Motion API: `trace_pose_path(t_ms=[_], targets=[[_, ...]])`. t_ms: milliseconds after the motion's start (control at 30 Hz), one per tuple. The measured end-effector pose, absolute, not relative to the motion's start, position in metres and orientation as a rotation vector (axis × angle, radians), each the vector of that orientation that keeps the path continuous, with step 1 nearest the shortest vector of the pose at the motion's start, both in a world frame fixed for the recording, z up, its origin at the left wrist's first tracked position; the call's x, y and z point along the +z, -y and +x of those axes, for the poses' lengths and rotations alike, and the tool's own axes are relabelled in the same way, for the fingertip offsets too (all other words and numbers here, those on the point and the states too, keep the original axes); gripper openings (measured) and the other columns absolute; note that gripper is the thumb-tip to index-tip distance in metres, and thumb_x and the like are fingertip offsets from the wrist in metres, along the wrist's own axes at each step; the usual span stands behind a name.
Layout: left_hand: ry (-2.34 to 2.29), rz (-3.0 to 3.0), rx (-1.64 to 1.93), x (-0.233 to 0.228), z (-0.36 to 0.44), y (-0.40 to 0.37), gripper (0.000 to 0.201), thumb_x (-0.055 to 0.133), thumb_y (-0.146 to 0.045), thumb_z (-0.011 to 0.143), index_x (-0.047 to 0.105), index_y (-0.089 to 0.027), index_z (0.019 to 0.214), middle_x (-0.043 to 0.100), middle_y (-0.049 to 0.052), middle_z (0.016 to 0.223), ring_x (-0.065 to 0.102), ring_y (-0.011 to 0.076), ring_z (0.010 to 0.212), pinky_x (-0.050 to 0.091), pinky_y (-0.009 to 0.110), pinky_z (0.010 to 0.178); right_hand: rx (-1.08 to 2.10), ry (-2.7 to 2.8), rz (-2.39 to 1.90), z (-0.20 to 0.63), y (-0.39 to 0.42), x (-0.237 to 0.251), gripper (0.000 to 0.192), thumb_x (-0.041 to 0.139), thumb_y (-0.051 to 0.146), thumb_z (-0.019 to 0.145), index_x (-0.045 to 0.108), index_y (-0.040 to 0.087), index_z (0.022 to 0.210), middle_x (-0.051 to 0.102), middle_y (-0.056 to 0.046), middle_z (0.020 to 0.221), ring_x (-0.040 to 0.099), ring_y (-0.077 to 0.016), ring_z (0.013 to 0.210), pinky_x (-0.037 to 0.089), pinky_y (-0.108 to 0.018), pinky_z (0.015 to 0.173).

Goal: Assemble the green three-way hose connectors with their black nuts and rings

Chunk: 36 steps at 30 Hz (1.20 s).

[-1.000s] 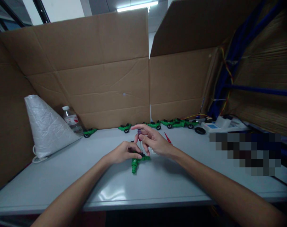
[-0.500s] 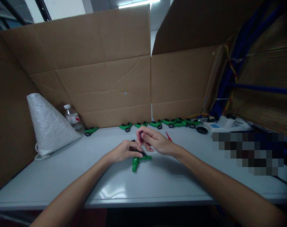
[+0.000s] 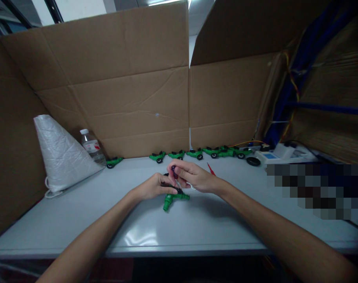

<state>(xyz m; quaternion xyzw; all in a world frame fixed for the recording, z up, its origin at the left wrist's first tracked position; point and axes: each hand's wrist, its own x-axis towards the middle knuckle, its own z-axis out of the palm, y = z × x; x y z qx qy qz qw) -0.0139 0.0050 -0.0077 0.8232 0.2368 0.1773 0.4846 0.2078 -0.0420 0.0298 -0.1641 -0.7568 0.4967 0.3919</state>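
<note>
My left hand (image 3: 153, 188) pins one green toy car (image 3: 173, 198); right hand (image 3: 193, 177) pinches small purple part (image 3: 173, 169). Six green cars (image 3: 156, 157) far along grey surface (image 3: 78, 220); cardboard walls (image 3: 128, 94).

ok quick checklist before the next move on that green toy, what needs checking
1. Left hand steadies the green toy: ok, fingers touch its top.
2. Toy rests on the table: ok.
3. Right hand grips the small purple tool: ok, pinched in fingers.
4. Tool tip seated in the toy: cannot tell, hidden by fingers.
5. Red tool out of the way: ok, behind the right hand.
6. Toy row at the back apart from the hands: ok.
</note>
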Motion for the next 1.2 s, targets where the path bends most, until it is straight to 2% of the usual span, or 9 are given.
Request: trace_pose_path(t_ms=[167, 333, 567, 733, 933, 1200], targets=[[-0.580, 2.038, 0.425, -0.008, -0.013, -0.006, 0.038, 0.079, -0.048, 0.088, 0.080, -0.011, 0.100, 0.079, 0.013, 0.105, 0.073, 0.0208, 0.100, 0.055, 0.031, 0.095, 1.181, 1.832, -0.485, 0.201, 0.043, 0.021, 0.048, 0.045, 0.068, 0.103, 0.054, 0.021, 0.097, 0.057, 0.003, 0.073, 0.045, -0.0088, 0.049, 0.036, -0.020, 0.044], [-0.567, 2.020, 0.420, -0.006, -0.014, -0.005, 0.043, 0.076, -0.051, 0.089, 0.080, -0.011, 0.105, 0.078, 0.014, 0.109, 0.072, 0.0225, 0.104, 0.053, 0.033, 0.099, 1.069, 1.812, -0.501, 0.196, 0.043, 0.014, 0.044, 0.044, 0.065, 0.105, 0.053, 0.022, 0.100, 0.058, 0.003, 0.077, 0.054, -0.0086, 0.046, 0.041, -0.021, 0.043], [-0.654, 2.058, 0.471, -0.001, -0.013, 0.001, 0.047, 0.075, -0.057, 0.088, 0.074, -0.010, 0.093, 0.073, 0.009, 0.091, 0.065, 0.0171, 0.083, 0.051, 0.026, 0.081, 0.994, 1.807, -0.522, 0.196, 0.042, 0.012, 0.041, 0.044, 0.060, 0.107, 0.052, 0.021, 0.098, 0.061, 0.003, 0.077, 0.064, -0.0108, 0.053, 0.047, -0.021, 0.049], [-0.733, 2.095, 0.473, -0.007, -0.010, 0.004, 0.047, 0.074, -0.058, 0.088, 0.066, -0.011, 0.089, 0.057, -0.001, 0.074, 0.050, 0.0105, 0.064, 0.041, 0.020, 0.062, 0.987, 1.757, -0.532, 0.196, 0.040, 0.013, 0.037, 0.044, 0.057, 0.108, 0.052, 0.022, 0.099, 0.062, 0.003, 0.078, 0.065, -0.0107, 0.051, 0.047, -0.020, 0.048], [-0.797, 2.193, 0.465, -0.002, -0.005, 0.012, 0.042, 0.072, -0.054, 0.090, 0.059, -0.015, 0.084, 0.043, -0.005, 0.068, 0.038, 0.0089, 0.059, 0.031, 0.020, 0.055, 0.942, 1.746, -0.567, 0.195, 0.044, 0.014, 0.036, 0.044, 0.056, 0.108, 0.054, 0.022, 0.098, 0.063, 0.003, 0.080, 0.066, -0.0108, 0.052, 0.048, -0.020, 0.048], [-0.958, 2.483, 0.494, 0.005, 0.002, 0.022, 0.026, 0.071, -0.035, 0.089, 0.058, -0.017, 0.075, 0.054, -0.004, 0.066, 0.047, 0.0104, 0.059, 0.033, 0.022, 0.059, 0.897, 1.695, -0.615, 0.193, 0.045, 0.013, 0.032, 0.045, 0.052, 0.109, 0.055, 0.023, 0.100, 0.067, 0.002, 0.080, 0.067, -0.0113, 0.052, 0.050, -0.020, 0.048]])
